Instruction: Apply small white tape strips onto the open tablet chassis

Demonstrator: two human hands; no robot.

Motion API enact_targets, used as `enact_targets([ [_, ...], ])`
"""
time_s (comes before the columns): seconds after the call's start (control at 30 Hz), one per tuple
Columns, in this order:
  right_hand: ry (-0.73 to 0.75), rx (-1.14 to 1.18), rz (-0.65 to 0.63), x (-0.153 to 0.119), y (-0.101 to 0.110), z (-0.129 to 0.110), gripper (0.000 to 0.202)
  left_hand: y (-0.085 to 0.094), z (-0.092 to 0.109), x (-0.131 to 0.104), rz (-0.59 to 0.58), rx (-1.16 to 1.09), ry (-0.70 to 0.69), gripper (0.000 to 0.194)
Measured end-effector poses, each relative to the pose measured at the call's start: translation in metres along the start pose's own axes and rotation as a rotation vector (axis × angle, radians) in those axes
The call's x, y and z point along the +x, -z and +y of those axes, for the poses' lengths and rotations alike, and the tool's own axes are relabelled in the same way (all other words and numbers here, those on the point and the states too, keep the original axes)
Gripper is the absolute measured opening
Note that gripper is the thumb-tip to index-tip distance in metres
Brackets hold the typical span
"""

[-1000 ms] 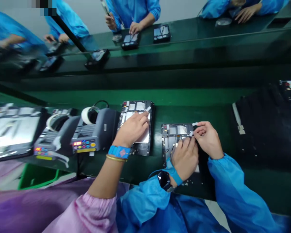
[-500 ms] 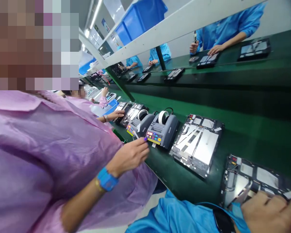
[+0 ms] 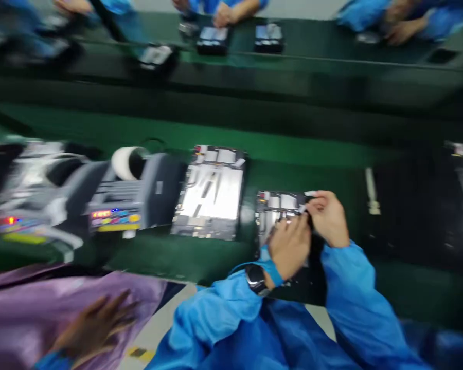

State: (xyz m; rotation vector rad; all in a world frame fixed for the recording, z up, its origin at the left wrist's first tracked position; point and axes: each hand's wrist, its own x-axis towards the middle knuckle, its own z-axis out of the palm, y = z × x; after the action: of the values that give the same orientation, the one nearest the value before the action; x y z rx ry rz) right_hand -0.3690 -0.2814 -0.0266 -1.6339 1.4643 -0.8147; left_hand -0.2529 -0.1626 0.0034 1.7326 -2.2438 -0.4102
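In front of me on the green bench lies an opened tablet-like device (image 3: 270, 218) with silver panels and dark edges. My left hand (image 3: 290, 246) rests on it with the fingers stretched out flat, covering its lower part. At the device's upper right corner, my right hand (image 3: 327, 218) pinches a small white piece of tape (image 3: 310, 193). Motion blur hides exactly how the tape sits against the device. The fingertips of both hands are close together.
Another opened device (image 3: 210, 198) lies to the left, beside a grey tape dispenser (image 3: 154, 190) with a white roll. A second dispenser (image 3: 73, 195) stands further left. A co-worker's hand (image 3: 96, 326) is at lower left. Dark panels (image 3: 409, 205) lie to the right; people in blue work across the bench.
My view has swung right and down, so my own device and both arms now show. The neighbour's hand has left the dispenser. My right hand now pinches white tape.
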Motion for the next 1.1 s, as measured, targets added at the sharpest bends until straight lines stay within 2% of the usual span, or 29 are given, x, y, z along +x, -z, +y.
enact_targets([
  [0.07,-0.040,-0.020,0.018,0.003,0.000,0.009,0.043,-0.019,-0.007,0.002,0.036,0.061,-0.038,0.040],
  [0.13,-0.058,0.000,0.021,0.003,-0.001,0.010,0.042,-0.028,-0.012,0.002,0.084,0.131,-0.062,0.041],
  [0.3,-0.082,0.023,-0.020,0.000,0.000,0.001,0.043,-0.022,-0.010,-0.001,0.126,0.227,-0.068,0.040],
  [0.73,-0.120,-0.056,-0.046,-0.001,-0.001,0.000,0.047,-0.023,-0.011,0.000,0.104,0.204,-0.062,0.041],
  [1.1,-0.045,0.020,-0.120,0.000,0.000,0.001,0.044,-0.022,-0.010,0.000,0.081,0.215,-0.062,0.042],
])
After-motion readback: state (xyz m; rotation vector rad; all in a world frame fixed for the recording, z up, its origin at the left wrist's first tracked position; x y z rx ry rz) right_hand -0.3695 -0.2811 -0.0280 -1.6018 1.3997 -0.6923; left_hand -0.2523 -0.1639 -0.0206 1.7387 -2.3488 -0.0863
